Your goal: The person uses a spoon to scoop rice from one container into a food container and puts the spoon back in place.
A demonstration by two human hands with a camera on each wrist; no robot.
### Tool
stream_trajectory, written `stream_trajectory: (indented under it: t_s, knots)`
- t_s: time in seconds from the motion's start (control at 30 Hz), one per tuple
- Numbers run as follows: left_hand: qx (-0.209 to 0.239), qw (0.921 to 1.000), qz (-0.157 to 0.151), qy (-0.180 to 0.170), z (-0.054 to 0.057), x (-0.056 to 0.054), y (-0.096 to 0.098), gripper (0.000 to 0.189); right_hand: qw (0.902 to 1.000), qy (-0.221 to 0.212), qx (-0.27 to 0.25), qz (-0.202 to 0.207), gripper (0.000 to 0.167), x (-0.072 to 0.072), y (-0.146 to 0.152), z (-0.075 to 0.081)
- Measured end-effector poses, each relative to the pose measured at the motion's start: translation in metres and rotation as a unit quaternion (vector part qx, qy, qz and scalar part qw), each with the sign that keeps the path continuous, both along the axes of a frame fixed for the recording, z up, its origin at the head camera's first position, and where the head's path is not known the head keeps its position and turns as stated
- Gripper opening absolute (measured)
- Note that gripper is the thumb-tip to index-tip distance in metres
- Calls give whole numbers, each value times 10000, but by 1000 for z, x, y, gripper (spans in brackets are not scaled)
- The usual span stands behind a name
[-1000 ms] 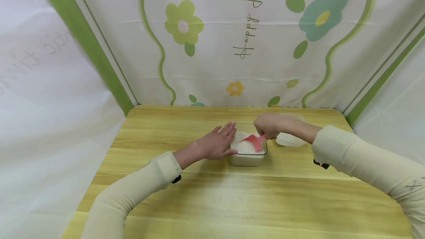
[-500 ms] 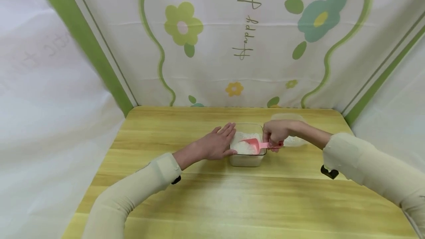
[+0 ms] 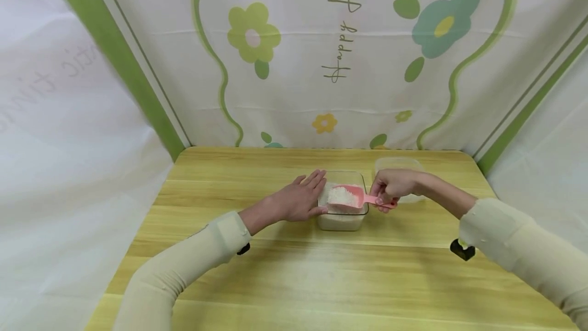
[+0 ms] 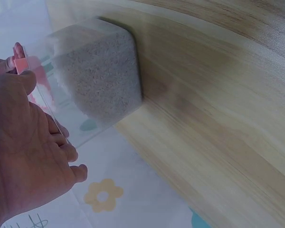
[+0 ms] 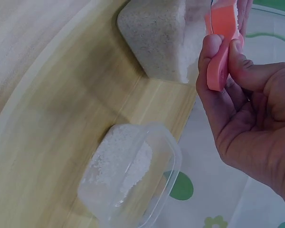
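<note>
A clear rectangular container (image 3: 342, 224) of white rice stands on the table. My left hand (image 3: 298, 200) rests along its left rim, fingers straight and thumb at the front corner. In the left wrist view, the fingertips (image 4: 69, 152) reach just over that rim. My right hand (image 3: 392, 188) pinches the handle of a pink scoop (image 3: 370, 198) between thumb and fingers. Heaped with rice (image 3: 341, 196), the scoop is level over the container's opening. The right wrist view shows the handle end poking out past the thumb and forefinger.
To the right of the rice container, partly behind my right hand, is a smaller translucent tub (image 5: 128, 166) with some rice in it. A floral white curtain (image 3: 294, 86) hangs behind the wooden table (image 3: 294, 269), with more white cloth at both sides.
The scoop has come up out of the rice and levelled, now carrying a heap. My right hand has shifted right, moving along the handle. The left hand stays put.
</note>
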State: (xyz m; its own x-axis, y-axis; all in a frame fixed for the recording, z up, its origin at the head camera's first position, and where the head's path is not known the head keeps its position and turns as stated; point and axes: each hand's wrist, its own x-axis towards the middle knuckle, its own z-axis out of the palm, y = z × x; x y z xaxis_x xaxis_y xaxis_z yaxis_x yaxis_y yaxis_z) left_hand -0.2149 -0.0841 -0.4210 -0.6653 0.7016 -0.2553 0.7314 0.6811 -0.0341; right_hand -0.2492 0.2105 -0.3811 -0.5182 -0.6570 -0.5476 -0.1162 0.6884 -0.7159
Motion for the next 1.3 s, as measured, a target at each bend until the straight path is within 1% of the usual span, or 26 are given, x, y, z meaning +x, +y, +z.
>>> stream_trajectory:
  t_s: [0.2, 0.4, 0.7, 0.9, 1.07, 1.3]
  knots:
    - [-4, 10000, 24, -53, 2, 0, 0, 84, 9996, 92, -249, -43, 25, 2, 7, -1]
    - [10, 10000, 21, -43, 2, 1, 1, 84, 9990, 129, -431, -64, 23, 2, 12, 3]
    - [25, 10000, 20, -18, 4, 2, 1, 84, 9986, 21, -444, -271, 22, -1, 19, 8]
    - [25, 10000, 33, -44, 6, 2, 0, 84, 9986, 155, -430, -260, 23, -1, 25, 12]
    - [22, 10000, 20, -69, 6, 2, 1, 83, 9983, 128, -438, -351, 26, 1, 32, 14]
    - [10, 10000, -23, 74, 4, 4, 0, 82, 9979, 216, -488, -371, 29, 5, 40, 14]
